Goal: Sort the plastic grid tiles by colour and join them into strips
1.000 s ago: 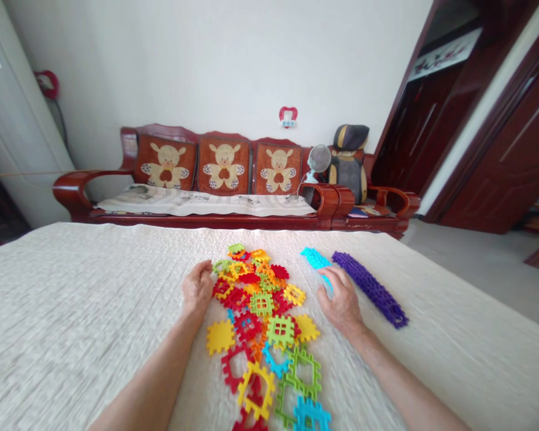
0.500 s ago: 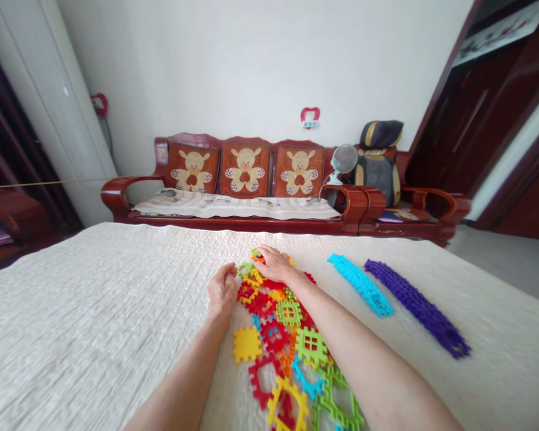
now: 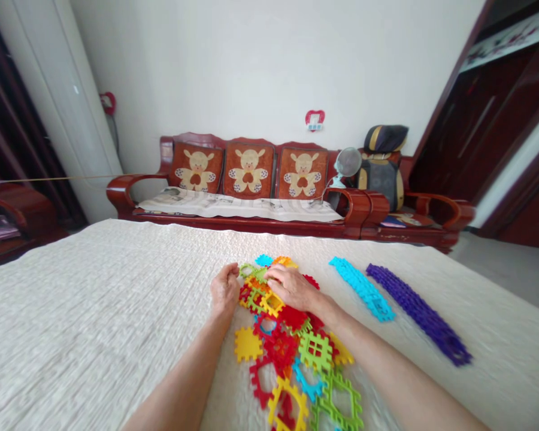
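Note:
Interlocking plastic building tiles [image 3: 282,350] in red, yellow, green, orange and blue lie in a loose, overlapping heap in front of me. My left hand [image 3: 225,290] rests at the heap's far left side, its fingers curled at the edge of a green tile with an opening [image 3: 247,270]. Over the far part of the heap, my right hand [image 3: 291,286] has bent fingers gripping a light green tile [image 3: 261,275]. Its palm side is hidden. A blue tile [image 3: 264,260] lies just beyond the fingers. Below the left wrist is a solid yellow tile [image 3: 248,344].
Right of the heap lie a long light-blue strip of tiles [image 3: 363,288] and a longer purple one [image 3: 417,312]. A pale textured cloth [image 3: 108,311] covers the table. Behind stand a wooden sofa [image 3: 247,224] with bear cushions, a small fan [image 3: 348,161] and a massage chair pad [image 3: 383,173].
My right hand has drawn back toward me from the heap's far end, bringing the light green tile closer. Tiles under it have shifted, and a blue tile now shows. My left hand stays beside its green tile.

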`<move>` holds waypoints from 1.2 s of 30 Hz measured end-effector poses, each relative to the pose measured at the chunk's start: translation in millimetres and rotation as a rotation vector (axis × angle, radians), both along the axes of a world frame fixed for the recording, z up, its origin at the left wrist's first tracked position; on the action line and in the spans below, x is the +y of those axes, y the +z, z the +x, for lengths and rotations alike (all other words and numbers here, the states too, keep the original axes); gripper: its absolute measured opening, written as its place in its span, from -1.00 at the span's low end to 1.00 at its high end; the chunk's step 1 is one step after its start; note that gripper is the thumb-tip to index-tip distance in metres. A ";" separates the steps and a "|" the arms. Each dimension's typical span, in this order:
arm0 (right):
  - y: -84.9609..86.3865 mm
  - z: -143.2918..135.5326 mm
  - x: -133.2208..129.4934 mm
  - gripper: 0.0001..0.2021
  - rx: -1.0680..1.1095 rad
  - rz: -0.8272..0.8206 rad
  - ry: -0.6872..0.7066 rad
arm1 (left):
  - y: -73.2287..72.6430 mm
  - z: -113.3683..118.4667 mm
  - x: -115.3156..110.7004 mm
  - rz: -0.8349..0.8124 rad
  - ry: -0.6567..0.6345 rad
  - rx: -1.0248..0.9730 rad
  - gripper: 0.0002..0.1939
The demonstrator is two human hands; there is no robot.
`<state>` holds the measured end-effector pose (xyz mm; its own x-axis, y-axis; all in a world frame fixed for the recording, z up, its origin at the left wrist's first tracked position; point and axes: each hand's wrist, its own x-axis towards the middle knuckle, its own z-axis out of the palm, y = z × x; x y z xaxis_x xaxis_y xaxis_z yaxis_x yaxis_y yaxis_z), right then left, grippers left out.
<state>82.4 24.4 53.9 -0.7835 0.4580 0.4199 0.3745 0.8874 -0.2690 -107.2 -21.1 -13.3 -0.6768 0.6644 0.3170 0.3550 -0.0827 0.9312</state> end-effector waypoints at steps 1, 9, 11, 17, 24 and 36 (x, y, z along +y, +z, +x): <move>1.6 0.1 3.0 -0.75 0.020 0.005 -0.026 | 0.1 0.0 0.1 0.000 0.004 0.001 -0.66; 7.5 -43.9 61.3 -0.72 -0.251 -0.112 -0.520 | -0.2 0.8 1.5 -0.009 0.001 0.002 -0.66; 4.0 -56.0 71.1 -0.70 -0.274 -0.158 -0.569 | -1.2 0.8 2.2 -0.009 -0.001 0.002 -0.66; -1.7 -74.3 79.7 -0.74 -0.185 -0.217 -0.650 | -1.9 0.1 3.1 -0.023 0.006 0.012 -0.67; 12.4 -25.4 53.1 -0.68 0.228 -0.143 -0.511 | 1.9 1.7 0.7 -0.042 0.021 0.037 -0.68; -33.3 198.9 -74.5 -0.76 0.168 -0.053 -0.496 | -1.7 -1.4 2.0 -0.119 0.023 0.093 -0.66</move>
